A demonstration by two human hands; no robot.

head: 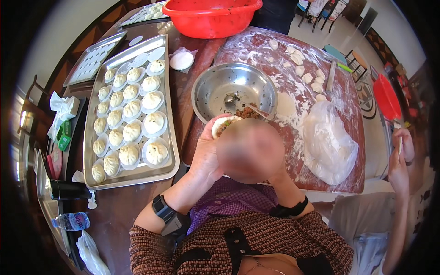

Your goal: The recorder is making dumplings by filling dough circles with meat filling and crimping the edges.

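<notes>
My left hand (pixel 206 149) holds a round dough wrapper with meat and green filling (pixel 221 129), open at the top, just over the near rim of a steel bowl (pixel 202 92). A round blur covers most of my right hand (pixel 251 154), which is close against the left; its fingers cannot be made out. Inside the bowl lie a metal spoon (pixel 231 99) and some minced filling (pixel 248 111). A flat dough wrapper (pixel 285 104) rests on the floured board right of the bowl. On my left, a steel tray (pixel 173 137) bears rows of pleated buns on paper rounds.
Dough pieces (pixel 299 56), a rolling pin (pixel 331 77) and a plastic bag (pixel 330 147) lie on the floured board (pixel 292 144). A red basin (pixel 211 20) stands at the far edge. At far right are another person's hands (pixel 400 147). A water bottle (pixel 72 221) lies lower left.
</notes>
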